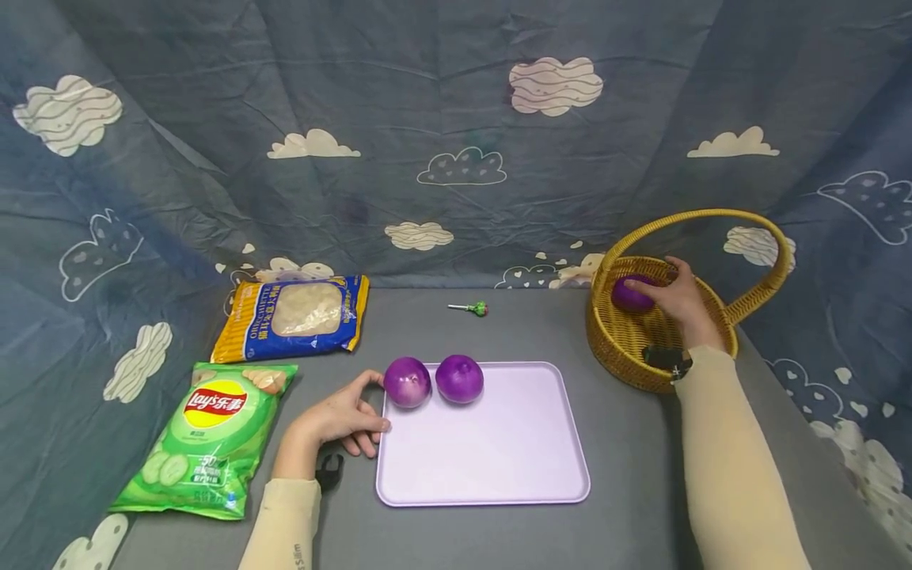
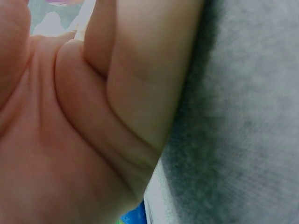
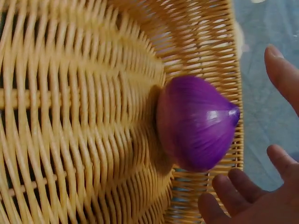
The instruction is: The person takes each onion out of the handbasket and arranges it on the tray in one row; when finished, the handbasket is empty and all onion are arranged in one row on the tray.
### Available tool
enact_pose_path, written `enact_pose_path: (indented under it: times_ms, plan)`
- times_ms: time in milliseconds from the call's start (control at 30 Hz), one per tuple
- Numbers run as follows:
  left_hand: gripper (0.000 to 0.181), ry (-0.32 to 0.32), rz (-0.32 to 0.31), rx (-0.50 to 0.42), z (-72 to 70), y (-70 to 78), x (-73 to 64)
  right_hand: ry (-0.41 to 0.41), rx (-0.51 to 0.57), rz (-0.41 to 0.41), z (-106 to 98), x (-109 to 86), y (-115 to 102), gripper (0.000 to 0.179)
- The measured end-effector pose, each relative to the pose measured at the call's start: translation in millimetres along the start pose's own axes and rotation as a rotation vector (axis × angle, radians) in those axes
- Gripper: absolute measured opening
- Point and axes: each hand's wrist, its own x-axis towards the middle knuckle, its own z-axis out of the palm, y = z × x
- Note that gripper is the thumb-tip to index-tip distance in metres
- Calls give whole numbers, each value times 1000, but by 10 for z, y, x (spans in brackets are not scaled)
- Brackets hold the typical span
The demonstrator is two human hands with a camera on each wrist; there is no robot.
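Two purple onions, a left one (image 1: pixel 408 382) and a right one (image 1: pixel 459 378), sit side by side at the back left of the pale lilac tray (image 1: pixel 492 451). My left hand (image 1: pixel 345 416) is at the tray's left edge; one fingertip meets the rim, another is close beside the left onion. Its palm fills the left wrist view, with the outer side near the grey tabletop. On the right, a third purple onion (image 3: pixel 198 123) lies inside the wicker basket (image 1: pixel 606 348). Over that basket my right hand (image 1: pixel 684 305) has its fingers spread; the right wrist view shows them apart from the onion.
A blue and yellow pasta bag (image 1: pixel 292 317) lies at the back left, with a green chip bag (image 1: pixel 207 439) in front of it. Behind the tray is a lollipop (image 1: pixel 479 308). The basket's tall handle (image 1: pixel 694 214) arches overhead. A cloud-patterned curtain (image 1: pixel 385 79) surrounds the table.
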Motion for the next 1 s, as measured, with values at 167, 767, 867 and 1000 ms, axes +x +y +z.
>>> enact_pose_path:
  times_ms: [167,767,867,1000]
  plan:
    - [74,8,-8,1,-4,13,-9,-8,-20,-12,24,30,39,122]
    - [72,6,-6,9,12,7,1,-122,-72,23,54,122,212,125]
    - [72,5,-3,8,12,4,-1,-138,-46,39,59,168,237,128]
    - [71,2,-2,8,16,-1,1,-145,-46,46,61,186,254,129]
